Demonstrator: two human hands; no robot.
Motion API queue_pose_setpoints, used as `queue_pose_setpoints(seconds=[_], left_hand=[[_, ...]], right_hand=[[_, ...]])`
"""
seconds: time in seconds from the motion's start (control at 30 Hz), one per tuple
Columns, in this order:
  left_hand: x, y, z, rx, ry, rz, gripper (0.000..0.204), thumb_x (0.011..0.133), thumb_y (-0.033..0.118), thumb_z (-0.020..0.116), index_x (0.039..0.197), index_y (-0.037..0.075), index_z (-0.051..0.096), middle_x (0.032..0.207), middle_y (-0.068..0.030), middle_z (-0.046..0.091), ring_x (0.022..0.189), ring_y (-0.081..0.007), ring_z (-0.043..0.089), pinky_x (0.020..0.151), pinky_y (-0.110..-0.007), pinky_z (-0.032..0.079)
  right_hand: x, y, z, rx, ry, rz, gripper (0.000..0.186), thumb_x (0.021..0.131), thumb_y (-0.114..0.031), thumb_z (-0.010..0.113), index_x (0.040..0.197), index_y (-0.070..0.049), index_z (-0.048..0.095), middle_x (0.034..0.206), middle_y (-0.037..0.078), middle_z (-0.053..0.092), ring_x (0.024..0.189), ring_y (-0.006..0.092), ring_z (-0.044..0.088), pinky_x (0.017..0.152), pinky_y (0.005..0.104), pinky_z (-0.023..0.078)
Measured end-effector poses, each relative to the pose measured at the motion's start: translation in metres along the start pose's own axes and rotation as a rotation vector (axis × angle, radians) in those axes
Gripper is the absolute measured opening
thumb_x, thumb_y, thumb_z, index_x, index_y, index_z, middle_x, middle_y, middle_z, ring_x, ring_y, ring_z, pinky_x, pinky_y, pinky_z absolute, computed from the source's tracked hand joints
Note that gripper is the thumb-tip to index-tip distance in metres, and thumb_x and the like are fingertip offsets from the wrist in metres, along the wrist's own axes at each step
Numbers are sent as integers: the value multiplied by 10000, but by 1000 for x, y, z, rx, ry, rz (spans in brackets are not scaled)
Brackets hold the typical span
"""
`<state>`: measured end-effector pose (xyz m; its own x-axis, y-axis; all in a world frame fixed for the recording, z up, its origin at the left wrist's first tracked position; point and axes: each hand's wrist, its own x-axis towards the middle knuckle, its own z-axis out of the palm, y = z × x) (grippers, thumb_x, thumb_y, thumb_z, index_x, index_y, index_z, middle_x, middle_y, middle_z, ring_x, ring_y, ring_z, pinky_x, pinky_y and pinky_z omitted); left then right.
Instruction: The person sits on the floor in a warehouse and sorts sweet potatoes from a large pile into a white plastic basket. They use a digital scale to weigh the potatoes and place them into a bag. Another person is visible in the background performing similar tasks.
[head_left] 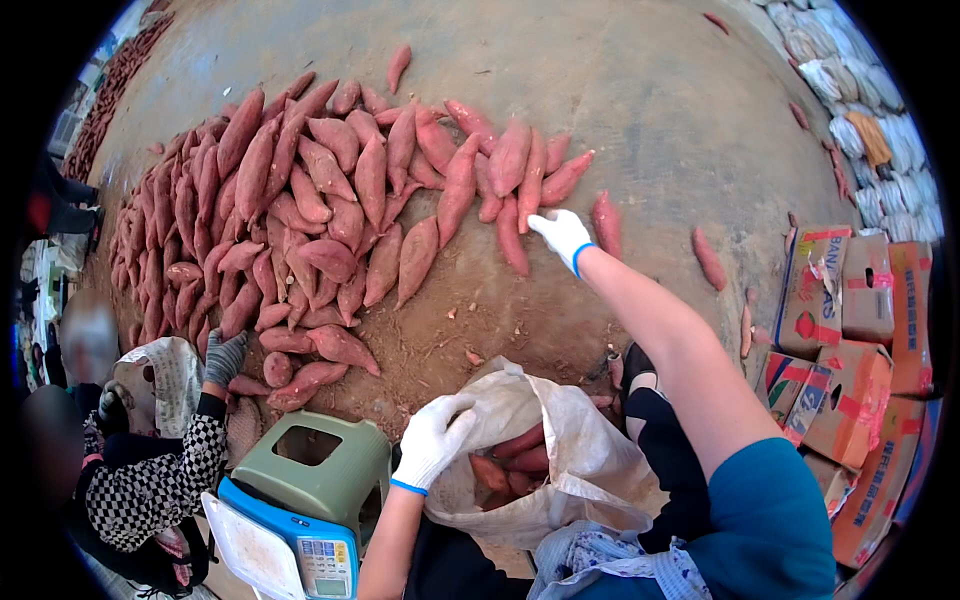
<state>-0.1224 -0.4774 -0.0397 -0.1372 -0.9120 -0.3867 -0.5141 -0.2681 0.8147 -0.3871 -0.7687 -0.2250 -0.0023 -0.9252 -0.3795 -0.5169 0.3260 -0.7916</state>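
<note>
My right hand (562,240), in a white glove with a blue cuff, reaches out to the right end of a large heap of sweet potatoes (335,205). Its fingers close at the lower tip of a long, slim sweet potato (532,180). Nearer to me, my left hand (434,440), gloved the same way, grips the left rim of a white woven sack (590,440). The sack's mouth gapes, and several sweet potatoes (520,460) lie inside. The fingers of my left hand are partly hidden by the sack's edge.
A green plastic stool (340,465) and a blue scale (290,535) stand left of the sack. Beside them a co-worker's grey-gloved hand (225,355) touches the heap. Cardboard boxes (850,400) pile up at right. Loose sweet potatoes (708,258) dot the floor.
</note>
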Motion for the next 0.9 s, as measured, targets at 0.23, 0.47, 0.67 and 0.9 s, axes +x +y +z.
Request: queue_pose_setpoints(seconds=[0.23, 0.47, 0.67, 0.9], left_hand=[[21, 0, -22, -533, 77, -325, 279, 922, 188, 580, 1131, 8, 627, 1017, -61, 662, 902, -147, 611, 794, -287, 492], [52, -23, 12, -800, 8, -241, 450, 935, 239, 585, 1273, -47, 500, 1221, -141, 604, 1140, -202, 565, 996, -307, 424], [47, -9, 21, -1164, 71, -270, 633, 921, 351, 599, 1371, -31, 370, 1283, -174, 532, 1161, -247, 544, 1005, -365, 426], [-45, 52, -97, -459, 526, -60, 763, 731, 265, 802, 1334, -15, 426, 1128, -126, 590, 1060, -215, 566, 943, -345, 439]], right_hand=[[-3, -49, 19, 665, -313, 242, 191, 840, -197, 689, 854, -21, 616, 795, 52, 639, 720, 145, 623, 615, 275, 520], [-159, -62, -16, 931, -764, 660, 224, 886, -237, 668, 997, -49, 618, 974, 62, 651, 875, 192, 641, 783, 322, 535], [-221, -116, 3, -62, -1280, 131, 480, 843, -355, 680, 1154, -1, 591, 1043, 87, 652, 964, 137, 592, 859, 283, 471], [-239, -175, 20, 168, -1357, 74, 493, 844, -254, 679, 1231, 24, 550, 1110, 136, 651, 1054, 196, 608, 945, 331, 459]])
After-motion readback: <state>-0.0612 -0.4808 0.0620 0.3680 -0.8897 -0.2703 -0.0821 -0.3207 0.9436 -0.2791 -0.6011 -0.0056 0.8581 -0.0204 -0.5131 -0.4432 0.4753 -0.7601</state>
